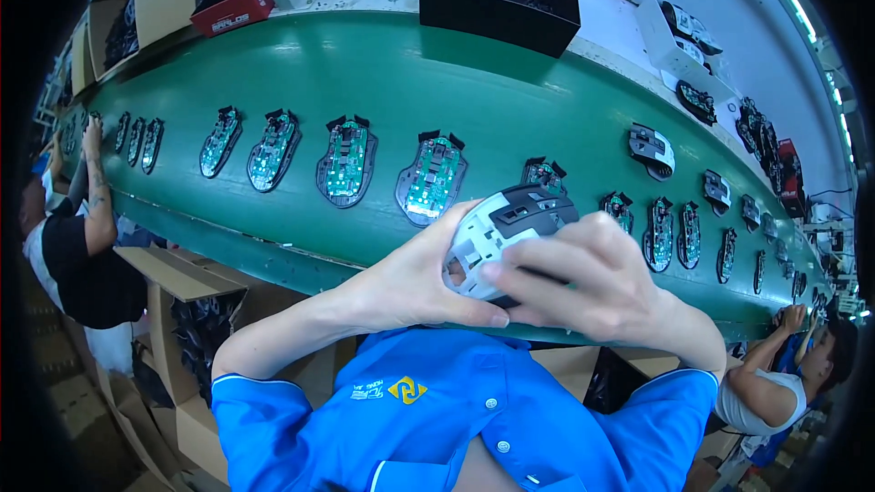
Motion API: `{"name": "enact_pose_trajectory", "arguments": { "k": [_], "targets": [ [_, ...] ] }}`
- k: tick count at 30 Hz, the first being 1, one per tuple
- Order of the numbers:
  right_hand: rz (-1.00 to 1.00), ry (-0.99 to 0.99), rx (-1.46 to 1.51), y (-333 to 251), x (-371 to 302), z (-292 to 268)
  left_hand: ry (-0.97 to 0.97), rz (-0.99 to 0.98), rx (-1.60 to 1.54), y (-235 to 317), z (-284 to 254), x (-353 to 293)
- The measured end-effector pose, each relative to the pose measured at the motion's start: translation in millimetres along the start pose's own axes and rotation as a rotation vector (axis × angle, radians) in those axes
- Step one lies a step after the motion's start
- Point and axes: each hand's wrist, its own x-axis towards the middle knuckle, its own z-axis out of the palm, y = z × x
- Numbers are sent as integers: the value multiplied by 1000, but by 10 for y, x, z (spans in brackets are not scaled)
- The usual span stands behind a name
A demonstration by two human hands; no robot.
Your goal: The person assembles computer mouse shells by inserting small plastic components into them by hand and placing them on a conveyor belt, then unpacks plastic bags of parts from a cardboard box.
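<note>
A white and dark grey computer mouse top shell (527, 210) is tilted up in front of my chest, over the belt's near edge. My left hand (410, 278) grips its left side, thumb along the lower edge. Curled fingers of my right hand (592, 282) press on the shell's white lower part, slightly smeared by motion; its thumb is mostly hidden. Just beyond lie mouse bases with green circuit boards; the nearest is a mouse base (432, 180) left of the shell. Another mouse base (545, 175) is partly covered by the shell.
Several more mouse bases line the green belt (355, 64) on both sides. White and black shells (650, 150) lie at right. A black box (499, 0) and a white box (670, 46) stand beyond. Cardboard boxes (196, 310) sit below; a co-worker's arm (96, 187) reaches in at far left.
</note>
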Motion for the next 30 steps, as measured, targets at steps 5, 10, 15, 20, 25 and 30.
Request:
{"name": "enact_pose_trajectory", "arguments": {
  "k": [5, 10, 15, 20, 25, 30],
  "targets": [
    [596, 214, 510, 65, -199, -131, 115, 182, 93, -107, -47, -52],
    [594, 225, 722, 60, -204, -68, 245, 273, 300, -95, 48, -138],
    [555, 254, 728, 40, -176, -128, 249, 424, 509, -92, 33, -166],
    [574, 309, 643, -48, -109, -149, 245, 432, 700, -77, 7, -189],
    [750, 341, 753, -85, -115, -92, 327, 558, 678, -72, 21, -155],
    [833, 318, 1000, -53, -95, -67, 294, 520, 850, -40, -28, -198]
  ]
}}
